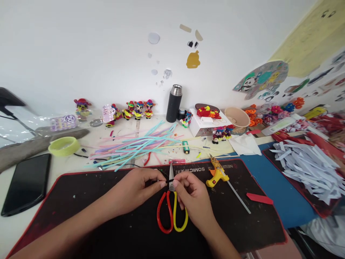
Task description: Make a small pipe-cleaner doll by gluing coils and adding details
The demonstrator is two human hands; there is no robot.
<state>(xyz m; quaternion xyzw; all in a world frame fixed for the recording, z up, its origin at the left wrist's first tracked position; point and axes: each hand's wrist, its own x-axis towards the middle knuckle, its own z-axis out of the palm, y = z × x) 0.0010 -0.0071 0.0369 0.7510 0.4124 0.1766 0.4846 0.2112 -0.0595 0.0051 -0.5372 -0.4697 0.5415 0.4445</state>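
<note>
With the two hands as the centre of the dial, a short black piece [169, 181] sits right at that centre, bridging both sets of fingertips. The left hand [145, 185] pinches its nine o'clock end between thumb and forefinger; the right hand [192, 192] pinches the three o'clock end the same way, its other fingers curled. What the piece is made of is hard to tell — it is small and dark.

Beneath it on the black mat [113, 201] lie scissors [171, 187], tips towards twelve, the red handle near seven and the yellow one near five. The yellow glue gun [218, 176] is at three, its pale stick slanting towards four. Pastel fuzzy stems [134, 147] spread at ten to eleven, and a black flask [174, 104] stands upright at twelve.
</note>
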